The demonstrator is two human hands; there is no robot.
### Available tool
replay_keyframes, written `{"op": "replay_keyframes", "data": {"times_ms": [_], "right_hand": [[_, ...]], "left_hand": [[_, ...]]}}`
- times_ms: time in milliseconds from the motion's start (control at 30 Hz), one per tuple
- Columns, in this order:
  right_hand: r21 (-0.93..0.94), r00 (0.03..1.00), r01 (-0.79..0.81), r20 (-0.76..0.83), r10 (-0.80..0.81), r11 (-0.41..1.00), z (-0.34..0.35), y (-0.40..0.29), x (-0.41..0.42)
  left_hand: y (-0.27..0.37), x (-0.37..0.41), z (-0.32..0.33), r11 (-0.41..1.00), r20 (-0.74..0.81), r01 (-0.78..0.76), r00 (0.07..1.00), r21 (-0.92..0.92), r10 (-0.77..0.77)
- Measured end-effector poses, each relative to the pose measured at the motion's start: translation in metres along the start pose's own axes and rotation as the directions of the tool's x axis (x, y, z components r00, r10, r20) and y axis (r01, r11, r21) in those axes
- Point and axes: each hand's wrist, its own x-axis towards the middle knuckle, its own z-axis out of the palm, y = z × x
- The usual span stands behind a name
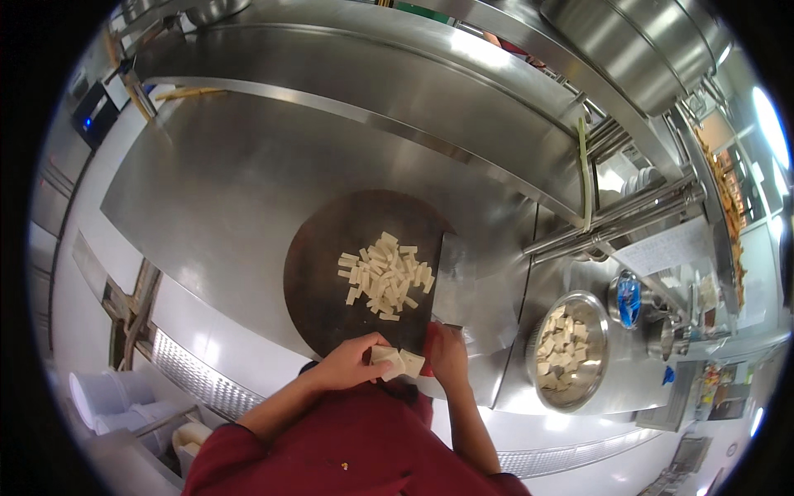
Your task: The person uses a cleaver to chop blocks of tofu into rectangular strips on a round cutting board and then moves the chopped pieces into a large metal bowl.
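My left hand (pixel 350 364) grips two pale tofu-like blocks (pixel 388 362) at the near edge of a round, dark chopping board (pixel 316 273). One block leans against the other. My right hand (pixel 451 354) is closed around the red handle (pixel 430 341) of a cleaver. Its broad steel blade (pixel 454 273) points away from me along the board's right edge. A loose heap of short pale strips (pixel 386 276) lies on the board, beyond my left hand and left of the blade.
A steel colander-like bowl (pixel 600 366) of pale chunks stands at right. Behind it are a small metal bowl with a blue item (pixel 628 301) and a steel container (pixel 662 338). A raised steel shelf (pixel 372 118) runs across the back; a large steel pot (pixel 639 49) sits upper right.
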Motion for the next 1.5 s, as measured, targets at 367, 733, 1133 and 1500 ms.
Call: {"op": "replay_keyframes", "data": {"times_ms": [367,733,1133,1500], "right_hand": [[0.759,0.852,-0.521,0.434,0.294,0.39,-0.042,-0.057,-0.023],[0.769,0.859,-0.485,0.33,0.392,0.417,-0.042,-0.074,-0.008],[0.932,0.885,-0.34,0.273,0.377,0.123,-0.032,-0.051,-0.013],[0.925,0.899,-0.35,0.289,0.329,0.146,-0.04,-0.075,-0.019]], "left_hand": [[-0.013,0.045,0.003,0.997,0.157,-0.034,0.987,-0.07,0.045],[0.0,0.063,-0.01,0.991,0.18,-0.112,0.976,-0.067,0.123],[0.031,0.074,-0.017,0.984,0.434,-0.089,0.889,-0.157,0.149],[0.03,0.061,-0.002,0.97,0.039,-0.072,0.996,-0.23,0.083]]}}
